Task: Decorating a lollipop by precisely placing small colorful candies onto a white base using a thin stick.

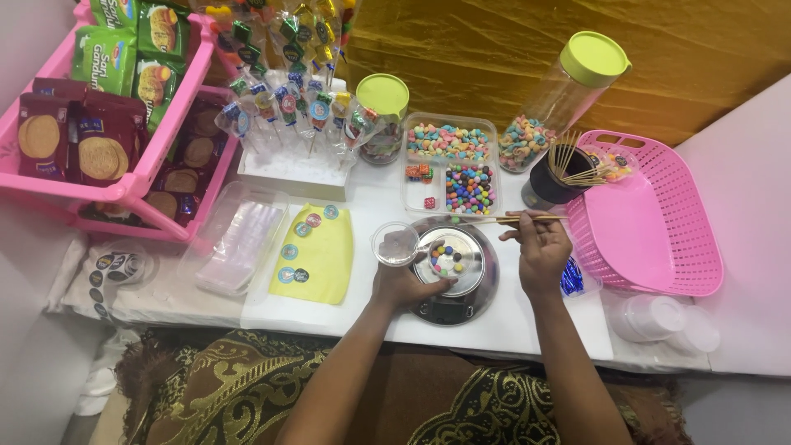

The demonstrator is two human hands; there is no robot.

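Observation:
My left hand [404, 283] rests at the near left edge of a round metal kitchen scale [482, 284] and holds a small clear plastic lid [396, 244] just left of it. On the scale stands a small clear cup with several coloured candies [446, 259]. My right hand [540, 247] is to the right of the scale, gripping thin wooden chopsticks [515, 219] that point left over the scale's far edge. Behind the scale lies a clear divided tray [416, 198] filled with pastel and bright candies.
A pink basket [659, 239] lies at the right, with a black cup of wooden sticks [550, 177] beside it. Two green-lidded jars [381, 115] [560, 99] stand behind. Wrapped lollipops [284, 107], a yellow sticker sheet [317, 255], clear bags [239, 243] and pink biscuit shelves [107, 124] fill the left.

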